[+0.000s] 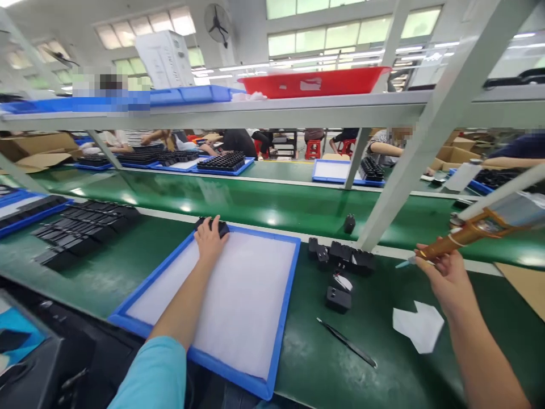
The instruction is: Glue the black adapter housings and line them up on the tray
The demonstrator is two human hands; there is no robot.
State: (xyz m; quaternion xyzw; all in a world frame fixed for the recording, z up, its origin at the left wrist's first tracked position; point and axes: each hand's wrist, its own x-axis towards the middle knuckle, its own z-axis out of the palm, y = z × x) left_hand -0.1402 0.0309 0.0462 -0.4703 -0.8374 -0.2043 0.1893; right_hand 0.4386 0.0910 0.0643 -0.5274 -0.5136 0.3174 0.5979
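At the far left corner of a blue tray lined with a white sheet, my left hand has its fingers bent over black power adapter housings; the hand partly covers them. My right hand is wrapped round an amber glue dispenser at the right. Its thin blue nozzle points left, above the green bench. Between the tray and this hand, a group of black adapter parts sits by the bench's back edge, with a single black adapter nearer me.
Black tweezers and a piece of white paper lie on the bench. Rows of black housings stand at left. A slanted frame post rises near my right hand. One adapter sits on the green belt; people work beyond.
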